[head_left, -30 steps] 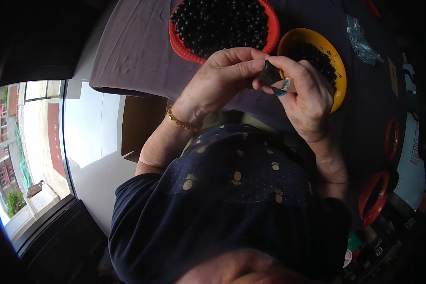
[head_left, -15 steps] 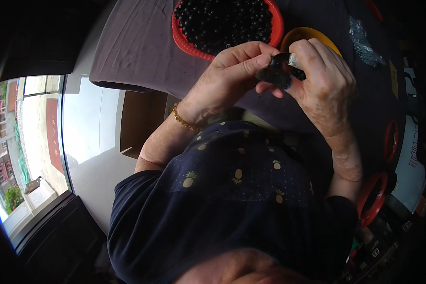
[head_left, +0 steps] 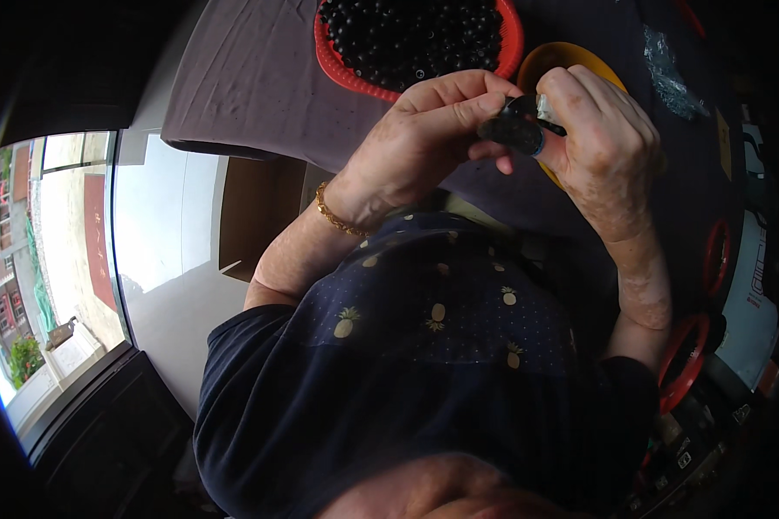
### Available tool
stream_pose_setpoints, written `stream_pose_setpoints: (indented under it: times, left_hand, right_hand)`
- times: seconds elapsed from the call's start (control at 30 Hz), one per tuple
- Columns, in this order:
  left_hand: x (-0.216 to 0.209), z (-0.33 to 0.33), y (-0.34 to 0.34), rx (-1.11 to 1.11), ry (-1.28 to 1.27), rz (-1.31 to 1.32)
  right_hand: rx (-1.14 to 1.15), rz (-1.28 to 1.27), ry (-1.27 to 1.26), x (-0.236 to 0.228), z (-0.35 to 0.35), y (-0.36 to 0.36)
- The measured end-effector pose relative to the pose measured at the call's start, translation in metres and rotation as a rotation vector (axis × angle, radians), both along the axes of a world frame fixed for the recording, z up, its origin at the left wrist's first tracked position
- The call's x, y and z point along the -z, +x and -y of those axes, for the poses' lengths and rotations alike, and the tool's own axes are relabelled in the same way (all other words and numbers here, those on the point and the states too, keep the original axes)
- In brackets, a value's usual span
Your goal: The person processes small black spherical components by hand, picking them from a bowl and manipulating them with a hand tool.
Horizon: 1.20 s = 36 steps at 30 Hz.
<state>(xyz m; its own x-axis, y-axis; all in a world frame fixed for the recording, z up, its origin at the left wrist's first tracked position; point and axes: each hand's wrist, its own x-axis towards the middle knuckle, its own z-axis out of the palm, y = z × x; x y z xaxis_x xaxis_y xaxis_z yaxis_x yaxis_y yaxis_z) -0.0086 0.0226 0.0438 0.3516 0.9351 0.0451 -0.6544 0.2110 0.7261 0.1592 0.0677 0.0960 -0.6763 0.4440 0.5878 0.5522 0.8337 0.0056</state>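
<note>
Looks like someone's home, upstairs in a flat — a big window point(head_left: 52, 259) on the left looks down on neighbouring buildings and trees. The table point(head_left: 251, 78) has a grey cloth over it, with a red basket point(head_left: 337, 65) of small dark fruit and a yellow bowl point(head_left: 545, 60) — kitchen-table handwork.

Navy pineapple-print shirt point(head_left: 441, 346), gold bracelet point(head_left: 336, 216)

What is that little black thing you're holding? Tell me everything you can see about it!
The small black piece is dark and shiny, short and rounded, with a pale bluish rim at its right end. It is held up in front of the chest, lying roughly sideways, pinched between the left hand and the right hand. Fingers hide much of it, so its exact kind is unclear.
</note>
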Motion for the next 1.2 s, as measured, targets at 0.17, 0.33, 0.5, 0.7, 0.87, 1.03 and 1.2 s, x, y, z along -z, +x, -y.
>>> stream_pose_setpoints:
  times: [0.17, 0.33, 0.5, 0.7, 0.87, 1.03, 1.2]
  left_hand:
    - [0.002, 0.0, -0.001, 0.033, 0.022, 0.035]
    - [-0.007, 0.004, 0.007, -0.091, -0.07, 0.009]
    - [-0.001, 0.002, 0.008, -0.122, 0.006, 0.063]
    - [-0.005, 0.002, 0.01, -0.137, 0.032, 0.103]
    - [-0.005, 0.002, 0.011, -0.142, 0.009, 0.089]
    - [-0.001, 0.0, 0.007, -0.075, 0.041, 0.183]
    - [-0.003, 0.003, 0.013, -0.127, 0.066, 0.131]
  right_hand:
    - [-0.031, -0.028, 0.004, 0.004, -0.002, 0.0]
    - [0.033, -0.086, 0.009, 0.012, 0.003, -0.003]
    - [0.116, -0.154, -0.054, 0.02, 0.013, -0.011]
    - [0.005, -0.204, 0.012, 0.026, 0.012, -0.007]
    - [0.085, -0.179, -0.018, 0.018, 0.014, -0.004]
    - [0.104, -0.168, -0.007, 0.015, 0.014, -0.004]
    - [0.107, -0.143, -0.016, 0.011, 0.013, -0.005]
